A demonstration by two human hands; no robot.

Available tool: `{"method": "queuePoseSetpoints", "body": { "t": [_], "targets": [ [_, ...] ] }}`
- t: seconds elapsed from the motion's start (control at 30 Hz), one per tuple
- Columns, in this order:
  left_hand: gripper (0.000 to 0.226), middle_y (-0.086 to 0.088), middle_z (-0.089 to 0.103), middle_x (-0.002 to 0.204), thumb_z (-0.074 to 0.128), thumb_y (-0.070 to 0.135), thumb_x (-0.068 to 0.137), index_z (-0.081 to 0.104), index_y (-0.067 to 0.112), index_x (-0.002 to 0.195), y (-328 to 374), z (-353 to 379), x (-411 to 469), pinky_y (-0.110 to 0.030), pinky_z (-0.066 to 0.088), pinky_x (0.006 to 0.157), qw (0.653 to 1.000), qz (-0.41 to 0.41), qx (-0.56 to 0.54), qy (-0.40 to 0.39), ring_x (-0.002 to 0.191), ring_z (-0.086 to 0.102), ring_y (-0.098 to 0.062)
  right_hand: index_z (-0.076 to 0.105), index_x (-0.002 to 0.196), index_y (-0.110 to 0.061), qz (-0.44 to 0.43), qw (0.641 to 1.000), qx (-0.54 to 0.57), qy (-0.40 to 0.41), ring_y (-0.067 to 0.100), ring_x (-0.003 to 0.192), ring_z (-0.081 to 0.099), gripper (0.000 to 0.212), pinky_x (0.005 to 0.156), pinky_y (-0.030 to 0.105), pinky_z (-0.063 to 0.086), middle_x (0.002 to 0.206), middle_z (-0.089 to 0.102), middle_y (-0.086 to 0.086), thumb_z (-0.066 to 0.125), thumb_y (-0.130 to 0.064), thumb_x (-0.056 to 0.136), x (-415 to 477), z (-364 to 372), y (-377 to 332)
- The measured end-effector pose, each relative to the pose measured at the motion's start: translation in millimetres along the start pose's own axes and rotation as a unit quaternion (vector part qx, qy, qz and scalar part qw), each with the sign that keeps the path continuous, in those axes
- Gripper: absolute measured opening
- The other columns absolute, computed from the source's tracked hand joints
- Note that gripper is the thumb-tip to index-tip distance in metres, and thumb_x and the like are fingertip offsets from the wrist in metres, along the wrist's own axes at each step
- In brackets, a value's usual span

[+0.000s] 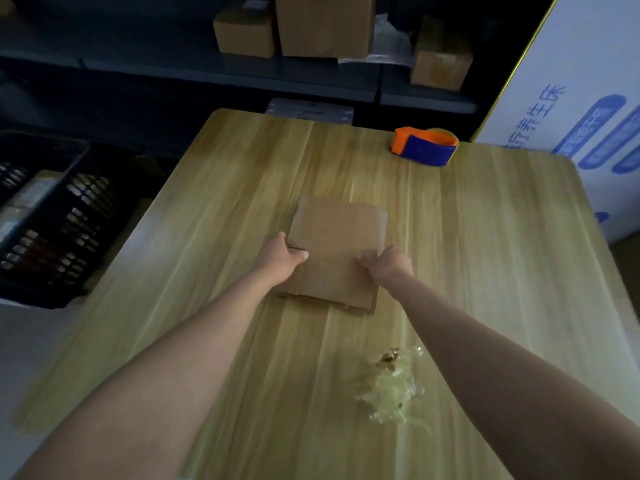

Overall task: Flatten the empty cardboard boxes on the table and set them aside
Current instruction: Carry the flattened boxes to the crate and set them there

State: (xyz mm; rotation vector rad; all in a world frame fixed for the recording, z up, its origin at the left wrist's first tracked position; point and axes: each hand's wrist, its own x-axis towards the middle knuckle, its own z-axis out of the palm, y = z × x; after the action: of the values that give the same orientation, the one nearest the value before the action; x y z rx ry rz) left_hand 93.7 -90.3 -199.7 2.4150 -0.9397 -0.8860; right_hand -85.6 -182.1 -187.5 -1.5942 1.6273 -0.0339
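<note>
A flattened brown cardboard box [337, 237] lies on top of a small stack of flattened cardboard in the middle of the wooden table [485, 237]. My left hand [282, 256] grips the top piece at its left edge, thumb on top. My right hand [389, 263] holds its right edge with curled fingers. The far part of the top piece tilts slightly up from the stack.
A wad of crumpled clear tape [393, 386] lies on the near right of the table. An orange and blue tape dispenser [426, 145] sits at the far edge. A black crate [45, 220] stands left, shelves with boxes [322, 26] behind, a large white carton [588, 116] right.
</note>
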Motion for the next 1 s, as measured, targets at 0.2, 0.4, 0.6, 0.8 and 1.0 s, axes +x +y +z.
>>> {"method": "queuePoseSetpoints", "body": {
  "t": [0.2,0.4,0.6,0.8,1.0],
  "targets": [
    [0.054,-0.01,0.06,0.122,0.072,0.04,0.078,0.055,0.008,0.118,-10.4,8.7,17.1,-0.041,0.046,0.094,0.993,-0.039,-0.108,-0.04,0.109,0.058,-0.028,0.057,0.117,-0.003,0.055,0.995,0.079,-0.002,0.025,0.08,0.054,0.045,0.065,0.032,0.044,0.1,0.06,0.01,0.052,-0.04,0.092,13.4,6.8,-1.0],
    [0.055,-0.009,0.065,0.113,0.08,0.044,0.069,0.06,0.012,0.109,-5.7,14.1,24.1,-0.042,0.049,0.092,0.988,-0.055,-0.139,-0.046,0.102,0.061,-0.027,0.03,0.139,-0.008,0.108,0.978,0.178,-0.019,0.033,0.112,0.054,0.076,0.089,0.048,0.051,0.127,0.051,0.014,0.065,-0.046,0.083,19.9,12.5,-7.8],
    [0.057,-0.008,0.063,0.114,0.08,0.041,0.069,0.056,0.011,0.111,-4.7,18.8,25.2,-0.043,0.048,0.092,0.986,-0.07,-0.145,-0.037,0.102,0.06,-0.028,0.047,0.13,-0.004,0.093,0.957,0.262,-0.085,0.024,0.095,0.056,0.061,0.079,0.036,0.049,0.11,0.058,0.007,0.065,-0.042,0.086,24.6,10.0,-0.9],
    [0.046,-0.007,0.062,0.113,0.081,0.026,0.072,0.052,0.012,0.105,8.0,11.4,18.0,-0.033,0.047,0.081,0.969,-0.07,-0.235,-0.037,0.096,0.059,-0.023,0.05,0.127,-0.003,0.067,0.943,0.32,-0.055,0.027,0.102,0.059,0.058,0.091,0.042,0.05,0.108,0.061,0.006,0.039,-0.05,0.096,21.4,-10.5,4.4],
    [0.054,-0.005,0.066,0.108,0.085,0.017,0.066,0.055,0.007,0.11,47.5,-9.2,0.2,-0.036,0.05,0.087,0.955,-0.054,-0.29,-0.043,0.096,0.063,-0.022,0.062,0.107,-0.008,0.024,0.937,0.347,0.01,0.014,0.077,0.061,0.042,0.058,0.024,0.047,0.086,0.064,-0.001,0.047,-0.045,0.096,4.0,-55.5,10.6]
  ]
}}
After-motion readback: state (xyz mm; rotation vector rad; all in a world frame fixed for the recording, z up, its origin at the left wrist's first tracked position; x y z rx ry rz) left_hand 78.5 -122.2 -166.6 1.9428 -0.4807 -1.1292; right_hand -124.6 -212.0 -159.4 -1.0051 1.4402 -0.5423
